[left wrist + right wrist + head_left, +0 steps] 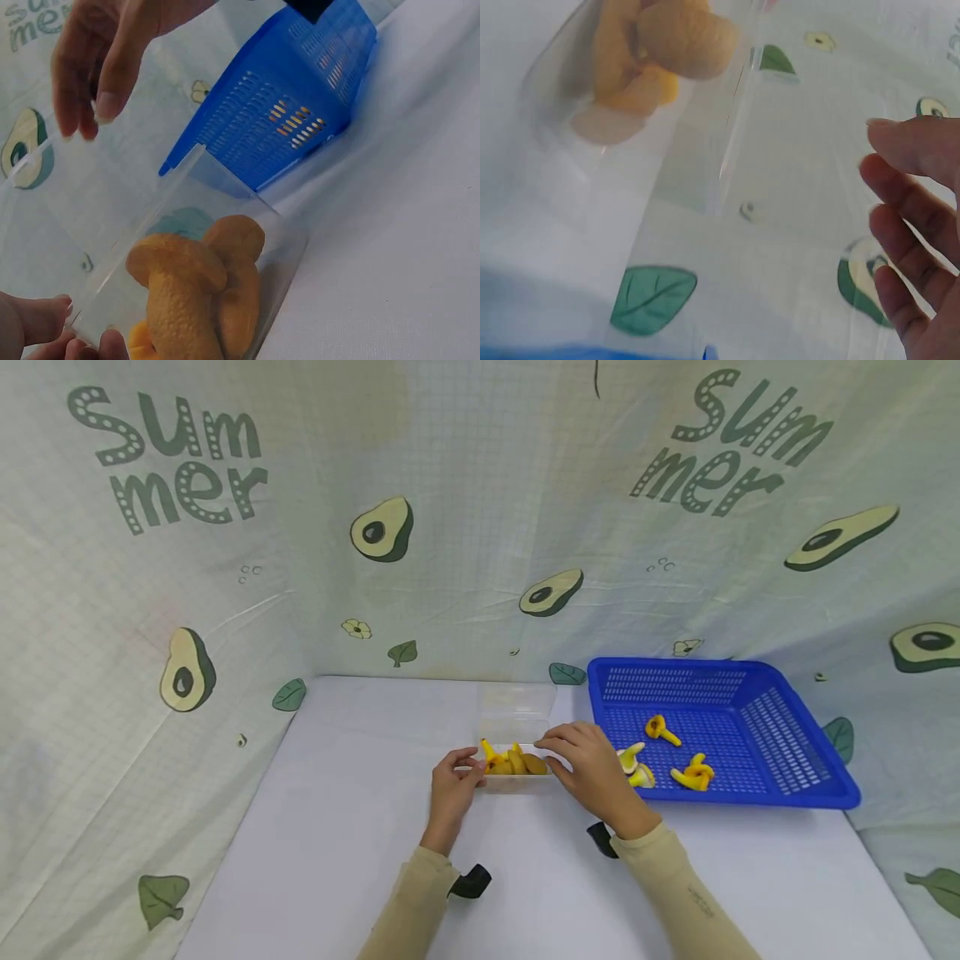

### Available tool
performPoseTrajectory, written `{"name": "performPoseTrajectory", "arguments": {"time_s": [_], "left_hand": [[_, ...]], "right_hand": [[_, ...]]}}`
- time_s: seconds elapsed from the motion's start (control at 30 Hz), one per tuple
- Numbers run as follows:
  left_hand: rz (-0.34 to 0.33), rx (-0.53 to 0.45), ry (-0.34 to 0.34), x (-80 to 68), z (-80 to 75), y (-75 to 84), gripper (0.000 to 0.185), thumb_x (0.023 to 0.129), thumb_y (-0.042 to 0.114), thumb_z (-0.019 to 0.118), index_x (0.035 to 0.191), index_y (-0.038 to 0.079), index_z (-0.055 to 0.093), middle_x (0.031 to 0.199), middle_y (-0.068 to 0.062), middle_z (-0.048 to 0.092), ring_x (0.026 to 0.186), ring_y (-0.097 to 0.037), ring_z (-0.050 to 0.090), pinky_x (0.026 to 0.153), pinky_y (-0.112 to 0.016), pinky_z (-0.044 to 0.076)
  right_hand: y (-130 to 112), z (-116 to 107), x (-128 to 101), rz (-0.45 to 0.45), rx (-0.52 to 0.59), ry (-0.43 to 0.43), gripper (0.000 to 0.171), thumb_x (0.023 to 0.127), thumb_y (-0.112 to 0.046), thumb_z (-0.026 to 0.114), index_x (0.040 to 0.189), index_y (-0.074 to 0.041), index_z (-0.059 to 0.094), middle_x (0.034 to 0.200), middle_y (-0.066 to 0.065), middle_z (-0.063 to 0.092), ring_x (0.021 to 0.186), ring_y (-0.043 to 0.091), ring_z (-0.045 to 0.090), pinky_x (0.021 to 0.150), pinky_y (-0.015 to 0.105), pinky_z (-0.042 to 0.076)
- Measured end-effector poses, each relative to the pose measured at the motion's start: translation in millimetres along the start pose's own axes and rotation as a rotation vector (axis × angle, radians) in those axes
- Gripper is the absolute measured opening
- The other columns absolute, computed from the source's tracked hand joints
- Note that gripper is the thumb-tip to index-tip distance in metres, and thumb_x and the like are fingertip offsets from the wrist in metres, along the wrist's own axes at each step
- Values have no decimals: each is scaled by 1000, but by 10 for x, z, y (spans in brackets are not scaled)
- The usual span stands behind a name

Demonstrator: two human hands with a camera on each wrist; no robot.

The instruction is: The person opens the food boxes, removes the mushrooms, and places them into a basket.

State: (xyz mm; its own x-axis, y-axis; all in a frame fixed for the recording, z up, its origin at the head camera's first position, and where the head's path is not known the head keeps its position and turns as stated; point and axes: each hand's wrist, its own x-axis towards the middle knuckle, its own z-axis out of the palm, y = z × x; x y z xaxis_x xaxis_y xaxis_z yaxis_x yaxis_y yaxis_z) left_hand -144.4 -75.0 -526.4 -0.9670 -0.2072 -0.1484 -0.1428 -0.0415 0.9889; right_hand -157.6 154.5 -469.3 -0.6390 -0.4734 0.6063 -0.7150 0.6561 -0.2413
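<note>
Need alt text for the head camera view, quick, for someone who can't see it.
Two hands hold a clear box of yellow toy mushrooms on a white table. At right, a blue basket contains more mushrooms.

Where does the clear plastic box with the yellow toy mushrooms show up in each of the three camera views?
Head: the clear box sits at centre on the white table, between the left hand and the right hand.
Left wrist: lower left to centre, mushrooms inside.
Right wrist: upper left, mushrooms at top.
Shared landmark: the yellow mushrooms inside it, seen in all three views.
</note>
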Motion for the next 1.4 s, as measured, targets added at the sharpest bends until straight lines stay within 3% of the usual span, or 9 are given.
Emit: {"name": "performPoseTrajectory", "arguments": {"time_s": [0.2,0.43,0.63,0.83,1.13,1.4], "left_hand": [[-7,7,-5,-2,1,-17,33,97,-2,72,128,-11,65,103,-14,64,76,-13,62,69,-20,63],[-12,6,-16,-32,-4,66,32,98,-4,70,128,-14,64,103,-16,63,77,-15,64,73,-27,66],[-14,-9,-10,-17,-2,15,32,98,-1,72,128,-10,66,104,-15,63,78,-14,63,71,-24,64],[-11,-5,-15,-12,2,16,34,98,-4,70,130,-14,63,104,-17,63,78,-13,63,70,-23,64],[-25,-6,-11,-133,20,246,32,98,-10,66,128,-18,61,102,-20,61,78,-17,62,75,-31,66],[1,-6,-5,-15,17,11,33,98,-7,67,129,-16,61,102,-15,61,77,-13,60,71,-25,65]], "right_hand": [[-88,182,253,-40,21,-103,30,79,-2,92,106,-10,81,105,4,76,102,25,67,96,46,58],[-106,321,419,-78,18,-230,29,81,-3,91,107,-11,81,107,1,75,105,23,67,98,42,57],[-61,493,483,-148,-23,-307,27,80,-8,93,104,-9,81,104,3,75,99,24,66,94,42,59],[-50,609,520,-154,-37,-356,23,81,-11,93,101,-9,81,100,1,75,95,23,65,87,39,59],[-16,725,546,-167,-90,-414,19,84,-12,90,101,-10,81,99,1,74,94,22,64,86,38,58],[-17,764,570,-194,-139,-458,11,87,-11,88,97,-12,83,96,0,75,91,20,64,83,36,58]]}}
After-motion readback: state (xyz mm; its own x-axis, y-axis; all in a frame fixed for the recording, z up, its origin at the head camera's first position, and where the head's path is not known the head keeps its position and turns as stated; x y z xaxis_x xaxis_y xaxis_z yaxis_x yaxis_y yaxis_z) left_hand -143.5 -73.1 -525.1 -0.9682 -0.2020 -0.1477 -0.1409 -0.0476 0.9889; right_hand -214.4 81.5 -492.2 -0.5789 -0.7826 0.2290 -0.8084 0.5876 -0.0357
